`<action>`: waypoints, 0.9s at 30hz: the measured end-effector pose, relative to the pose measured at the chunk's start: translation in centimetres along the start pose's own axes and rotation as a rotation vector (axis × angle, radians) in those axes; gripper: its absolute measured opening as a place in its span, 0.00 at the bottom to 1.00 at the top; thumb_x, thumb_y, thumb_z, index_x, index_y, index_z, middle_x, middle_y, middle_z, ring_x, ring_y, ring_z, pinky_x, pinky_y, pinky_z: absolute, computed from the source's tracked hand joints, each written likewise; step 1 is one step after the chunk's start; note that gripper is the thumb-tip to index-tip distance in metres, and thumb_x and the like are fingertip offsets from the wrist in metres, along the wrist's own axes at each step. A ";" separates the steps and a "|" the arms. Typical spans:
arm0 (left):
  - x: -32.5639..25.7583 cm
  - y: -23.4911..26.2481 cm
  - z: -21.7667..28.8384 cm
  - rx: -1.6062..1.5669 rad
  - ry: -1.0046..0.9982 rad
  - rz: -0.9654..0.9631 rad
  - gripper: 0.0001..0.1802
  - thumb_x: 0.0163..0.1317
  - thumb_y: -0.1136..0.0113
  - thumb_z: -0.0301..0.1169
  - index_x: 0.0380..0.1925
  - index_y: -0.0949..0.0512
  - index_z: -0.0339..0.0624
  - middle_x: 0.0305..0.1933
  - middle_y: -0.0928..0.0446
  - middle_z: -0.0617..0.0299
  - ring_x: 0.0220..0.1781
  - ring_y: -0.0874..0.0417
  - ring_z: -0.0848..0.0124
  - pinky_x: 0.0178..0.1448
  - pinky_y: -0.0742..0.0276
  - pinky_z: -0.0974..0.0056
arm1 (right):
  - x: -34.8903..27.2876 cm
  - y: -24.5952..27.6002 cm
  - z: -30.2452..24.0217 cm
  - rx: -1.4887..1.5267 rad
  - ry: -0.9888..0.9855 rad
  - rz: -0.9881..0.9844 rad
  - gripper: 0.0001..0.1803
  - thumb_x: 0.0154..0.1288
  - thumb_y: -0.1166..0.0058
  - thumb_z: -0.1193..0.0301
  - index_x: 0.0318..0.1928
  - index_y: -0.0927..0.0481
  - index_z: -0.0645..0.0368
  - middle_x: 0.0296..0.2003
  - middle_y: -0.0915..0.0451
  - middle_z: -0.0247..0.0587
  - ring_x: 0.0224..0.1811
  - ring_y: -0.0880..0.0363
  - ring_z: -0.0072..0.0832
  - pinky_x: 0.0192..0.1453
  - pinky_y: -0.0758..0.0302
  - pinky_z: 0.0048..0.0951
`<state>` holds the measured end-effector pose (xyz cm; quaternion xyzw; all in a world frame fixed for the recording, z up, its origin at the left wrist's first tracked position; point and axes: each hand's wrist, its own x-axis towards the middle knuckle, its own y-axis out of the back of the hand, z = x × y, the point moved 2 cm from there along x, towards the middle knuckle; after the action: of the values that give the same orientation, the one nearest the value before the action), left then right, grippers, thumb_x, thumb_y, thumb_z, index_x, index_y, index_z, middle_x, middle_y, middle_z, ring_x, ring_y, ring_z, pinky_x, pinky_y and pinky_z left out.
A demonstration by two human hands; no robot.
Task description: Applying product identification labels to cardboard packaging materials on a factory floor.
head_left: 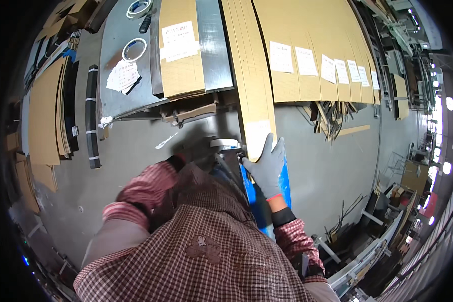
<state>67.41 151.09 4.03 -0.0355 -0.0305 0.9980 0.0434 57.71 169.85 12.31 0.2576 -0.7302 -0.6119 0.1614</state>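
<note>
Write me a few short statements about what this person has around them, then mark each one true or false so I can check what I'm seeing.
1. The right hand rests on the near end of the long cardboard strip. True.
2. The right hand is bare. False: it wears a grey glove.
3. A white tape roll lies on the metal table at upper left. True.
4. The loose paper slips lie on the floor. False: they lie on the metal table.
5. The cardboard panels at upper right carry white labels. True.
6. The person's garment is plain blue. False: it is checked, dark and light.
</note>
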 end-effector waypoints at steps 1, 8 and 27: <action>-0.1 0.0 0.6 -0.067 -0.008 -0.089 0.27 0.69 0.50 0.43 0.62 0.33 0.37 0.48 0.20 0.57 0.48 0.18 0.66 0.51 0.21 0.63 | -0.1 -0.4 0.0 -0.003 0.015 0.027 0.59 0.41 0.31 0.49 0.70 0.44 0.61 0.65 0.45 0.78 0.67 0.43 0.68 0.68 0.40 0.56; 9.5 -6.9 4.9 0.654 0.031 0.167 0.13 0.55 0.39 0.40 0.41 0.20 0.54 0.29 0.18 0.53 0.32 0.16 0.54 0.35 0.22 0.53 | 1.7 3.0 3.5 0.790 -0.051 -0.262 0.37 0.56 0.35 0.62 0.62 0.35 0.65 0.53 0.26 0.57 0.59 0.28 0.44 0.62 0.31 0.38; 9.9 -3.3 5.0 0.518 -0.071 0.383 0.24 0.63 0.44 0.42 0.53 0.28 0.38 0.29 0.21 0.45 0.31 0.17 0.53 0.35 0.21 0.54 | 14.4 -3.5 16.5 -0.405 0.299 -0.606 0.12 0.62 0.52 0.63 0.41 0.19 0.53 0.34 0.17 0.52 0.38 0.19 0.54 0.42 0.22 0.49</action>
<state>57.52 154.98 8.59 0.0064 0.2304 0.9631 -0.1387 37.51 174.59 4.44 0.5105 -0.4539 -0.7194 0.1255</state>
